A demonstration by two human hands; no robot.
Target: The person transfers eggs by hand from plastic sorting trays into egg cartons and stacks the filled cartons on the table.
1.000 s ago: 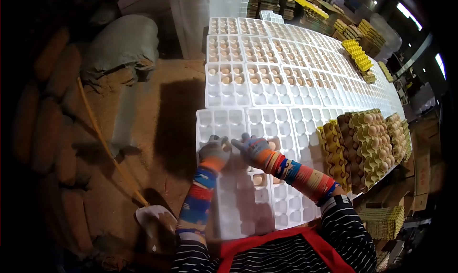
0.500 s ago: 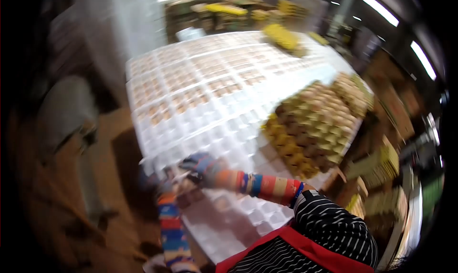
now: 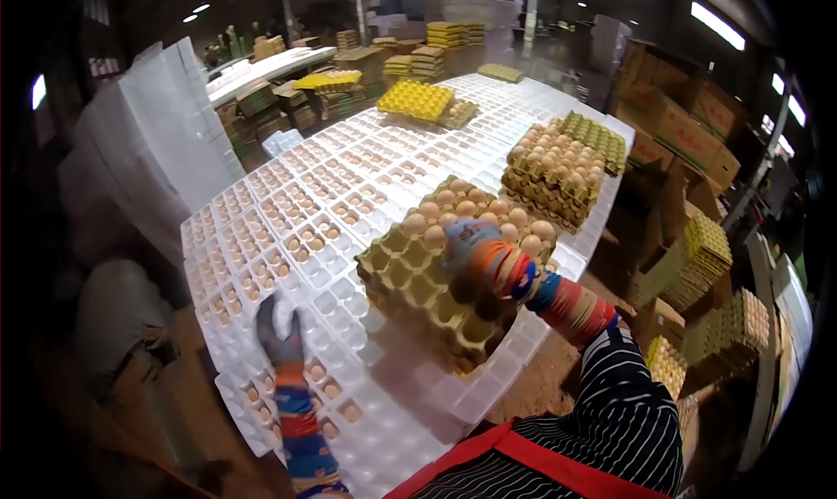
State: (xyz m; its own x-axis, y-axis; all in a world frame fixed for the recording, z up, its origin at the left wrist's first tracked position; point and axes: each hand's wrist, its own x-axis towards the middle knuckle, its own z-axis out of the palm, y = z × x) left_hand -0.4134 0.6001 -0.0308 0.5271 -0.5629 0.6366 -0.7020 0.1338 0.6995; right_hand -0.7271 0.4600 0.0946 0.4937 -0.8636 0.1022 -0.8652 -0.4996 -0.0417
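Note:
My left hand, in a grey glove, is over the white foam trays with thumb and fingers spread and nothing between them. Eggs lie in the tray cups just right of its wrist. My right hand, also gloved, reaches onto the stacked egg cartons on the right. It touches or hovers over the eggs in the top carton; its fingertips are hidden behind the hand, so its grip is unclear. The near half of that carton holds no eggs.
Another egg stack stands farther right, near the table edge. A yellow carton lies at the back of the trays. Cardboard boxes are piled at the right, and white wrapped sheets stand at the left.
The view has swung right. My hands, earlier close together over the near tray, are now apart; the right has moved to the carton stack. Eggs now show in the near tray by my left hand.

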